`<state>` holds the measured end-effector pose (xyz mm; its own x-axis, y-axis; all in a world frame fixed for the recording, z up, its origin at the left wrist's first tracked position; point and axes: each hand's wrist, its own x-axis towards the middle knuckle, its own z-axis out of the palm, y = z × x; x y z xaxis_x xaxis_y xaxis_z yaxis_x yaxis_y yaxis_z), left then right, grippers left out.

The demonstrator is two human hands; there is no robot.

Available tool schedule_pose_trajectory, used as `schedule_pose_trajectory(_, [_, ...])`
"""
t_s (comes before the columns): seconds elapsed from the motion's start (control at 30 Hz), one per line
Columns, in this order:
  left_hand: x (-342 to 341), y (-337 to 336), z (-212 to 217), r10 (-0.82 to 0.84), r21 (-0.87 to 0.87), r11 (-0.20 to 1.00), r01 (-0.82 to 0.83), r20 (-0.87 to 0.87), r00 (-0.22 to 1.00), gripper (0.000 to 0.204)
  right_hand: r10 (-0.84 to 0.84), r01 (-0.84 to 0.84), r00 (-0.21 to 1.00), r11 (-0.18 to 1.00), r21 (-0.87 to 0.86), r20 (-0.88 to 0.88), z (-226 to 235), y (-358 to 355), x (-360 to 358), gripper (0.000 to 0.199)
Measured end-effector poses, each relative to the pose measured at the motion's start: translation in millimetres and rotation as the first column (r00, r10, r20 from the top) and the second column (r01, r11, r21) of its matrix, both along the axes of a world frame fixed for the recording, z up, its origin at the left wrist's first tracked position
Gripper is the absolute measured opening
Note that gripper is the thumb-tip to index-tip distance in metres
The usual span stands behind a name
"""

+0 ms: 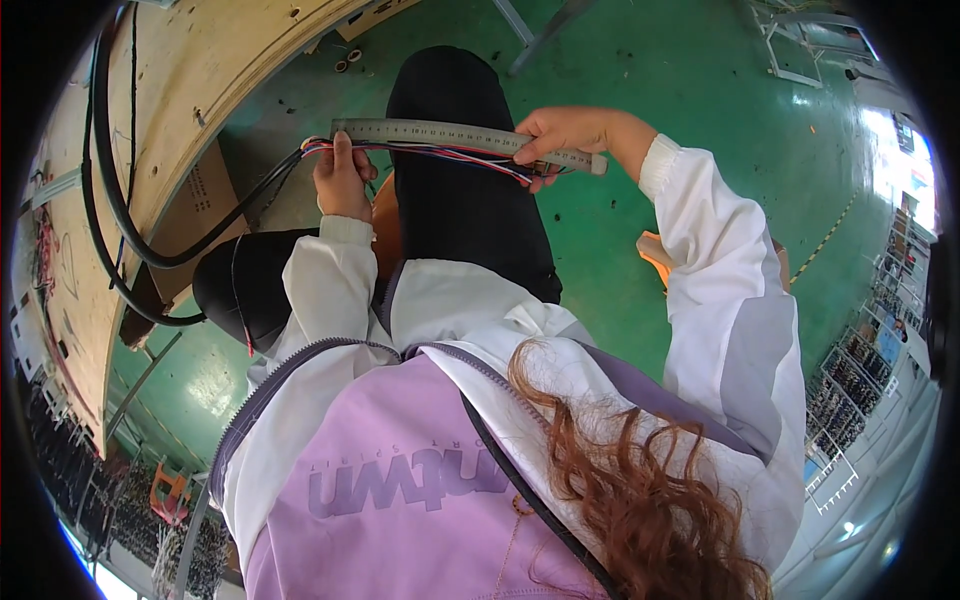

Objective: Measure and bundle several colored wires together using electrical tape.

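Two hands hold a steel ruler point(465, 138) level above the person's black-trousered lap, with a bundle of coloured wires point(430, 152) stretched along its lower edge. The left hand point(342, 178) is clenched on the ruler's left end and the wires together; the right hand point(562, 138) grasps the ruler's right end, pinching the wire tips. Black cables point(120, 230) trail across the plywood bench point(190, 90) above the green floor point(700, 90).

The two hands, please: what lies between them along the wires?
In the head view, a metal ruler and a bundle of coloured wires span from the left hand to the right hand.
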<state>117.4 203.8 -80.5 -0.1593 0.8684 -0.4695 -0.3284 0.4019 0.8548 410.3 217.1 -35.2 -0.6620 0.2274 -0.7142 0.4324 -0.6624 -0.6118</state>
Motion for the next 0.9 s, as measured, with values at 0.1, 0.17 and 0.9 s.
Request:
schedule_pose_trajectory(0.1, [-1.3, -0.6, -1.8, -0.001, 0.006, 1.0, 0.001, 0.005, 1.0, 0.029, -0.002, 0.002, 1.0, 1.0, -0.002, -0.025, -0.3, -0.4, 2.0, 0.03])
schedule_pose_trajectory(0.17, [-1.8, -1.2, -2.4, 0.0, 0.015, 1.0, 0.0, 0.005, 1.0, 0.029, -0.009, 0.009, 0.999, 1.0, 0.0, -0.038, 0.7, 0.1, 1.9, 0.03])
schedule_pose_trajectory(0.9, [-1.3, -2.4, -1.7, 0.011, -0.015, 1.0, -0.011, 0.015, 1.0, 0.027, 0.0, 0.0, 1.0, 0.997, -0.077, 0.004, 0.5, 4.1, 1.6, 0.031])
